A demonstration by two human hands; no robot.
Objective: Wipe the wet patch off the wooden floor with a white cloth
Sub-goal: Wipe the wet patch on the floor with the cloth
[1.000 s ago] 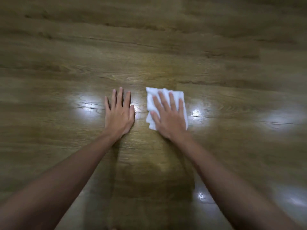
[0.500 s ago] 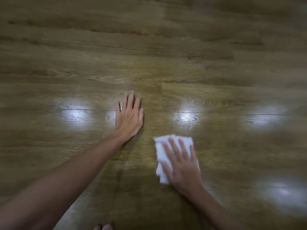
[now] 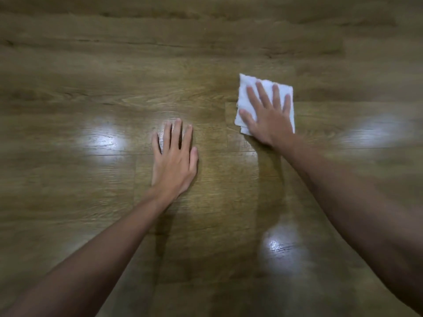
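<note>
A folded white cloth [image 3: 248,89] lies flat on the wooden floor [image 3: 114,65], right of centre. My right hand [image 3: 267,115] presses down on it with fingers spread, covering most of it. My left hand [image 3: 175,161] rests palm down on the bare boards to the left and nearer me, fingers apart, holding nothing. A darker streak [image 3: 269,170] runs down the floor from the cloth toward me, beside my right forearm; a glistening speckled spot [image 3: 278,245] lies lower right. I cannot tell how much of it is wet.
Bright lamp reflections sit on the glossy boards at the left [image 3: 103,136], the far right [image 3: 375,133] and the lower right. Plank seams run across the floor. Nothing else stands on the boards in view.
My right hand has pushed the cloth away from me and to the right, after pulling it toward me half a second ago. My left hand stays planted on the floor.
</note>
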